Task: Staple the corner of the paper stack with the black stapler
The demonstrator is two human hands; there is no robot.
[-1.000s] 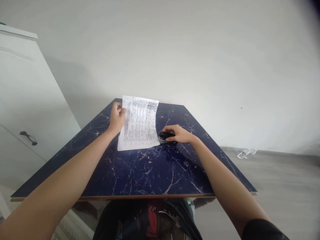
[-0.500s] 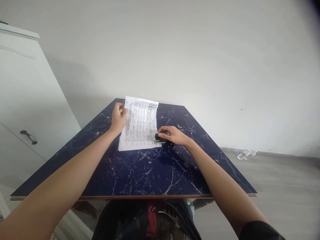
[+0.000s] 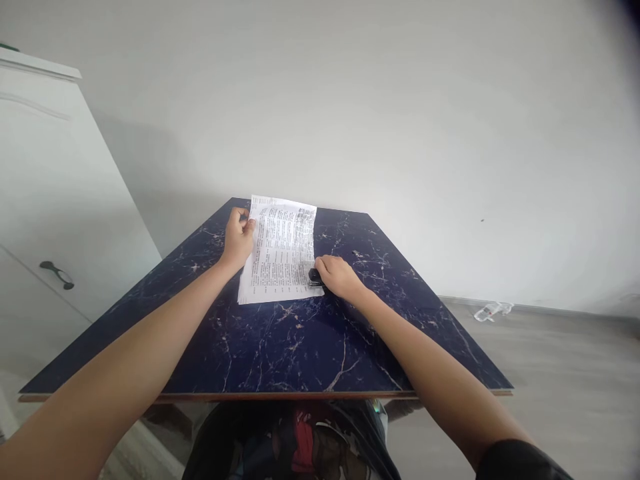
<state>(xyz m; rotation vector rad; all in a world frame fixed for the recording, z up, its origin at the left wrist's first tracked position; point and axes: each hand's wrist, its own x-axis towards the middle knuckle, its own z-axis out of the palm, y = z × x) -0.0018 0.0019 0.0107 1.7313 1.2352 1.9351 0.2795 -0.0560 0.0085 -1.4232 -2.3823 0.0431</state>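
Observation:
Printed sheets of paper (image 3: pixel 280 257) lie on the dark blue marbled table, their far end slightly raised and curved. My left hand (image 3: pixel 239 237) pinches the left edge of the sheets between thumb and fingers. Over at the lower right corner of the paper, my right hand (image 3: pixel 339 275) is closed over a black stapler (image 3: pixel 315 275). The stapler's front end overlaps the paper's right edge; most of its body is hidden beneath my palm.
The table (image 3: pixel 290 353) narrows toward a pale wall (image 3: pixel 350 107). A white cabinet (image 3: pixel 55 180) with a dark handle (image 3: pixel 57 275) stands at the left. On the floor to the right lies a clear plastic item (image 3: pixel 493 311).
My right hand has shifted forward and left on the stapler, now covering more of it with the palm. My left hand and the paper stay nearly in place.

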